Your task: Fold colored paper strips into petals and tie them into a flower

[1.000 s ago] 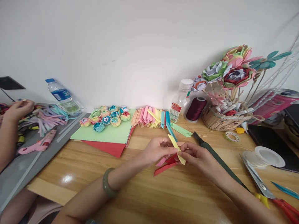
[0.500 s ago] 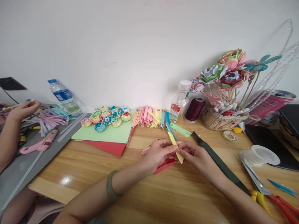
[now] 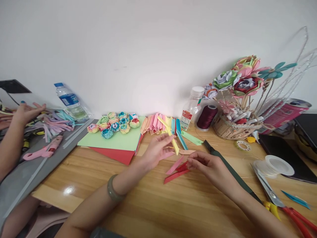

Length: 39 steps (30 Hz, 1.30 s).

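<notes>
My left hand (image 3: 159, 148) holds a folded yellow paper strip (image 3: 175, 145) between thumb and fingers, just in front of the row of folded paper pieces (image 3: 158, 124). To its right, my right hand (image 3: 204, 163) has its thumb and fingers pressed together above the table; what they hold, if anything, is hidden. Between and below the hands lie red folded strips (image 3: 176, 177) and a pink one (image 3: 174, 165). A peach strip (image 3: 187, 152) lies behind them. Blue strips (image 3: 182, 135) sit at the right end of the row.
Paper flowers (image 3: 115, 126) rest on green paper (image 3: 109, 142) at left. Another person's hand (image 3: 28, 114) is far left, near a pink glue gun (image 3: 44, 152). Bottle (image 3: 190, 109), thread spool (image 3: 207, 117), flower basket (image 3: 232, 129) and scissors (image 3: 274, 198) stand or lie right.
My hands have separated; my left hand has moved left and back with the yellow strip, uncovering the red and pink strips. The other person's fingers have spread.
</notes>
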Motion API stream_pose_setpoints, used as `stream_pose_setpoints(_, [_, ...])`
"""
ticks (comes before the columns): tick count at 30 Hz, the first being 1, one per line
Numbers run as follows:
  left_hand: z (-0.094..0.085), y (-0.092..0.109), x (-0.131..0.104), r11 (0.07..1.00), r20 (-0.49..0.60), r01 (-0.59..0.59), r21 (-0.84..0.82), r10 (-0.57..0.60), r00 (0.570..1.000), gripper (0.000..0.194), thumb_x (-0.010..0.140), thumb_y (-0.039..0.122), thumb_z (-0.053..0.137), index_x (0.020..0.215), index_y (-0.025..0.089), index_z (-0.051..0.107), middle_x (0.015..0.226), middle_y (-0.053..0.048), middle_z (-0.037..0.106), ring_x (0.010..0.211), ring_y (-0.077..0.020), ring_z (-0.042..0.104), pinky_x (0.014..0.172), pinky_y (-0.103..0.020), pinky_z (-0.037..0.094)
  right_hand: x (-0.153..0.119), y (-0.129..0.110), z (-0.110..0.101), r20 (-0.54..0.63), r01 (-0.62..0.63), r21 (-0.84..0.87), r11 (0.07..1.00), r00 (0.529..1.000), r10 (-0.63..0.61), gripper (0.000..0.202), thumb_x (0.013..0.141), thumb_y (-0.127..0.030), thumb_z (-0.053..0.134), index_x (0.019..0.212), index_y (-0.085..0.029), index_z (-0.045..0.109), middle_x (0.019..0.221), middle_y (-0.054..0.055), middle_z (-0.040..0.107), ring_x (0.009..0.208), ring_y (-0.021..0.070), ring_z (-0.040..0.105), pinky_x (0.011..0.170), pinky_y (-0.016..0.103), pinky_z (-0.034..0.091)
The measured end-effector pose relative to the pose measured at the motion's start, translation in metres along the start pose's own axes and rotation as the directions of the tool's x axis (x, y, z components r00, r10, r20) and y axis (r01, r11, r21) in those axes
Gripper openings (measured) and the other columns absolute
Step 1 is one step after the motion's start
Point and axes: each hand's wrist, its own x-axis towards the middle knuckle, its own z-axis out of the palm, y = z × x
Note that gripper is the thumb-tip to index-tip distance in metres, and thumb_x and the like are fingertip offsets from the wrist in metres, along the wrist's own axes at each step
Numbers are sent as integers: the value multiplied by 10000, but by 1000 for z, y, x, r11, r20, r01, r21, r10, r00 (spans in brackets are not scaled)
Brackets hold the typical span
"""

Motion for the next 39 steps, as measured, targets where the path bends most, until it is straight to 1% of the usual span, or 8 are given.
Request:
stream_pose_setpoints(5, [-26,12,4,988,-106,-142,62,148,983,332,638,362,688,884,140,668,669,11,532,524,-27,437,491,-155,352,5,-8,-3,25,115,-353,929,993,-113,186,841,-273,447,815,-202,618,769,13,638,656,134,547,599,246,400])
stream_pose_setpoints(10, [-52,5,6,970,-132,-185,155,206,970,342,649,404,663,900,173,671,616,24,509,512,-38,414,487,-166,323,28,-14,10,132,290,-614,734,955,-266,198,849,-218,431,857,-201,627,843,48,608,760,161,556,652,262,408])
stream_pose_setpoints(13, [-59,4,7,960,-145,-206,191,235,961,342,638,406,668,891,176,672,637,18,522,534,-49,430,497,-175,325,41,-18,21,211,330,-691,643,943,-258,218,830,-156,442,933,-214,625,906,58,598,840,181,556,662,268,408])
stream_pose_setpoints(17, [-58,6,7,955,-159,-192,225,231,960,344,647,403,657,889,159,674,623,22,488,523,-44,401,485,-171,306,48,-19,24,272,346,-701,623,938,-216,237,820,-137,451,933,-232,636,854,47,591,776,173,566,600,260,400])
stream_pose_setpoints(22, [-53,8,4,960,-184,-131,246,179,967,352,640,400,661,899,161,677,634,18,498,520,-41,390,486,-169,304,46,-15,5,226,326,-683,654,945,-236,220,856,-242,425,938,-238,629,840,41,576,734,155,547,585,250,398])
stream_pose_setpoints(28, [-50,6,2,962,-171,-92,259,139,975,339,615,401,677,866,173,687,621,23,509,519,-49,398,496,-184,310,34,-4,-5,369,430,-606,669,897,-243,223,856,-212,411,877,-240,630,894,52,591,821,173,551,701,291,421])
stream_pose_setpoints(34, [-49,2,2,956,-143,-98,277,142,979,372,625,407,665,901,158,685,605,18,506,526,-59,403,499,-190,310,29,7,-19,222,345,-654,673,938,-265,216,860,-196,390,883,-214,604,912,66,597,822,176,557,691,292,437])
stream_pose_setpoints(39, [-48,0,1,958,-157,-69,278,116,981,374,612,404,677,882,145,686,607,9,517,531,-64,421,492,-187,303,14,4,-22,301,371,-633,679,927,-225,202,841,-191,423,854,-250,616,901,41,609,832,174,568,674,277,440])
